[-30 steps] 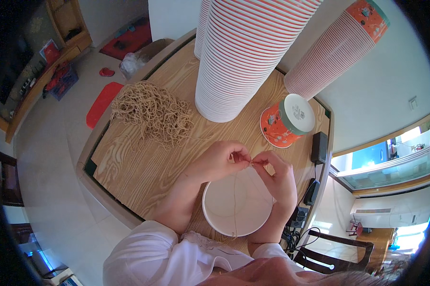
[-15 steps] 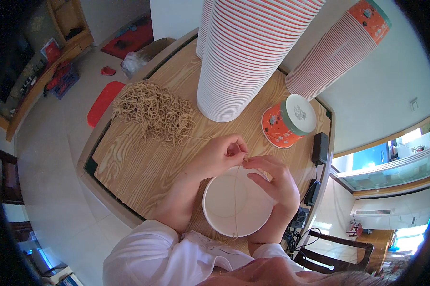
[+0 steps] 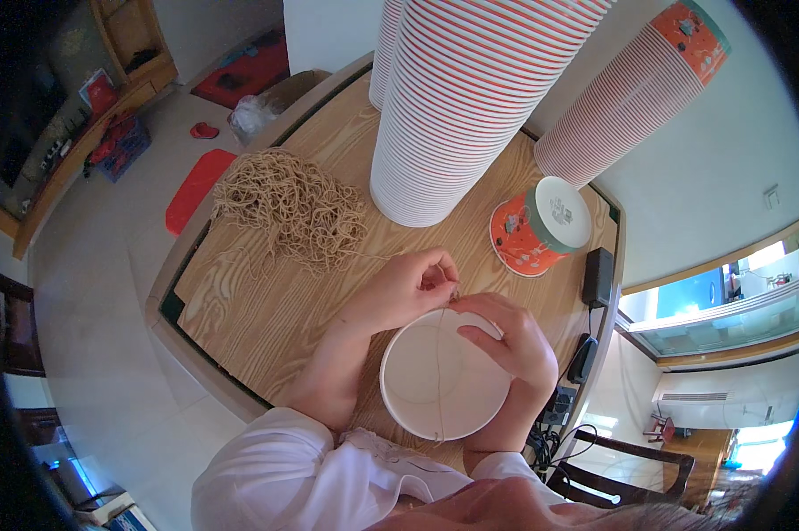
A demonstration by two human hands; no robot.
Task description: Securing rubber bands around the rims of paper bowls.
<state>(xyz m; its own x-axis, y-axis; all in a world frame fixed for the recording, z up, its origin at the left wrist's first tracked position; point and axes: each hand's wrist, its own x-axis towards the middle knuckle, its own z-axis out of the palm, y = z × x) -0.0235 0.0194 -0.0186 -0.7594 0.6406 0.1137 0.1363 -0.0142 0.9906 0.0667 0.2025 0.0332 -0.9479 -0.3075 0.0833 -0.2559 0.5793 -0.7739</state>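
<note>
A white paper bucket stands in front of me with its mouth up. Across its opening runs a thin tan string, from the near rim to the far rim. There my left hand pinches the string between thumb and fingertips. My right hand meets it at the same spot, its fingertips closed on the string and its palm over the bucket's right side. The exact grip between the fingertips is partly hidden. A strand leads left from my left hand toward a tangled heap of tan string.
Tall stacks of nested paper buckets rise at the table's far side, with another leaning stack to the right. One orange printed bucket sits upside down on the wood-grain table. Black power adapters and cables line the right edge.
Both hands stay at the far rim, with the right fingers shifting very slightly. The whole view has moved a little; the bucket and string otherwise look the same.
</note>
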